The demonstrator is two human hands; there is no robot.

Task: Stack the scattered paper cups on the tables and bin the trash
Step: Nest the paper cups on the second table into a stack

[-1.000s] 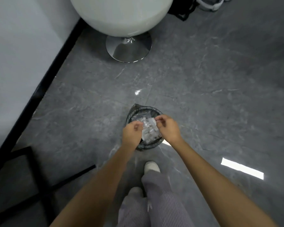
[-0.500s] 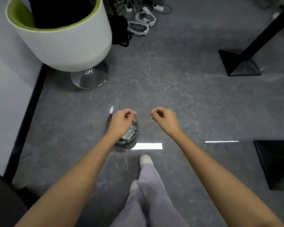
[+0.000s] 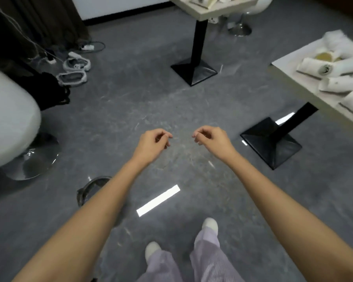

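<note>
My left hand and my right hand hover over the grey floor, a little apart, fingers loosely curled and holding nothing. The small dark trash bin stands on the floor at the lower left, mostly hidden behind my left forearm. Several white paper cups lie on their sides on the light table at the right edge, with crumpled white tissue behind them. A second table at the top carries more white cups, blurred.
Two black square table bases stand on the floor ahead and to the right. A white round chair with a chrome foot is at the left. Cables, white headsets and a black bag lie at the upper left.
The clear plastic trash left my hands over the bin. The view swung up and right, so the bin now sits behind my left forearm and the tables have come into view.
</note>
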